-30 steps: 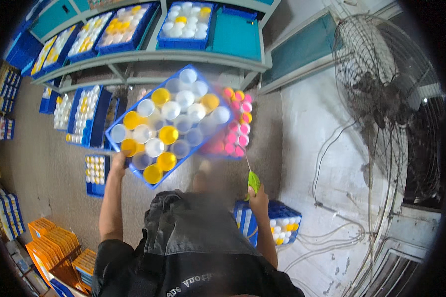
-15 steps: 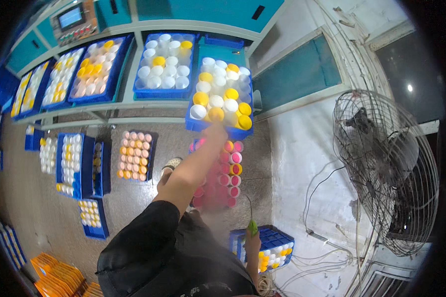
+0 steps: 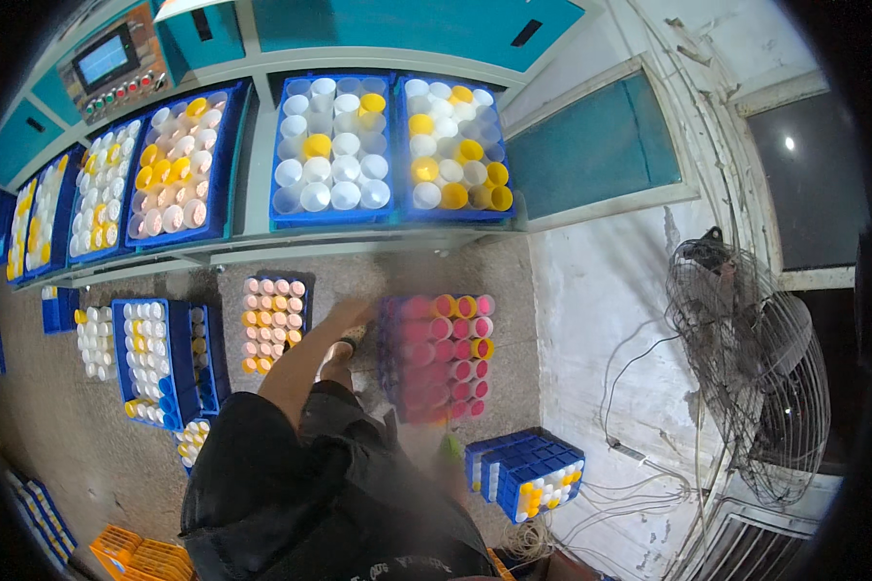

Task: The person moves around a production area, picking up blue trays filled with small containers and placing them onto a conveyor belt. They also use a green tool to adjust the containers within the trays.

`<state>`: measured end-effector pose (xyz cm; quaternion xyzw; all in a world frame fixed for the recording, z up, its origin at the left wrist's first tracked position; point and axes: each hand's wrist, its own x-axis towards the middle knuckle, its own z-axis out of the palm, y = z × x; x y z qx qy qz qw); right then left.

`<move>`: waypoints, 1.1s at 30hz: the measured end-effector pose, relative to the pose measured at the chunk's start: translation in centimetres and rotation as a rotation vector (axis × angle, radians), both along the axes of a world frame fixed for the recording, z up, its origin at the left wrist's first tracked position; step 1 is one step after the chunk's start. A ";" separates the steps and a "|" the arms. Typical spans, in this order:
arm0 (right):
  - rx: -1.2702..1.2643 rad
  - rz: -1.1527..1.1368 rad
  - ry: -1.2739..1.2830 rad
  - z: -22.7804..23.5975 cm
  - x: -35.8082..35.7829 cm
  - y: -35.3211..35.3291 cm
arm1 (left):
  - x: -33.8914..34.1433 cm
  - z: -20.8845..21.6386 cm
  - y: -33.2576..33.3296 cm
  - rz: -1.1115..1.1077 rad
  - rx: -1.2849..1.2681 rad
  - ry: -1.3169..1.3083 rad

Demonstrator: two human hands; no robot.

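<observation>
My left hand [image 3: 353, 312] is blurred, reaching over the floor between a crate of pale-pink-filled cups [image 3: 276, 322] and a blue crate of pink-filled cups [image 3: 460, 358]. It looks apart from both, and its fingers are smeared. My right hand [image 3: 443, 463], low in the middle and veiled by haze, is around a slim green-handled tool [image 3: 452, 444]; the tool's far end cannot be made out. Haze covers the left part of the pink cups. On the bench, a blue crate of white and yellow cups [image 3: 446, 144] stands beside a similar crate [image 3: 332, 145].
More cup crates [image 3: 179, 165] line the bench to the left, below a control panel [image 3: 112, 63]. Stacked blue crates [image 3: 145, 358] stand on the floor at left, others [image 3: 528, 473] near the right wall. A large caged fan [image 3: 746, 358] and loose cables [image 3: 601, 504] are at right.
The crate my left hand was touching at the bench edge now sits fully on the bench. My left hand has drawn back and down leftward. My right hand has moved left with the green-handled tool.
</observation>
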<state>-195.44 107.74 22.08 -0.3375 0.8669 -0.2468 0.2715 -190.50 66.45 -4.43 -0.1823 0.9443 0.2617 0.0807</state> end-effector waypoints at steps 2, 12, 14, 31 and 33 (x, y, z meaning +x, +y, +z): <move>0.053 -0.148 -0.091 0.6 2.1 -0.4 | 12.8 -3.9 4.1 0.152 0.024 -0.186; 0.225 -0.205 -0.438 -3.0 9.2 -4.1 | 55.5 -5.7 17.1 1.917 1.524 -0.387; 0.135 -0.059 -0.516 -4.3 10.3 -5.3 | 55.7 -4.9 16.3 1.760 1.110 -0.501; 0.308 0.424 -0.522 -6.6 21.9 -27.3 | 41.8 25.0 -47.7 1.011 -0.691 0.667; 0.303 0.308 -0.578 -7.4 22.1 -27.6 | 40.0 26.8 -55.1 0.989 -0.795 0.704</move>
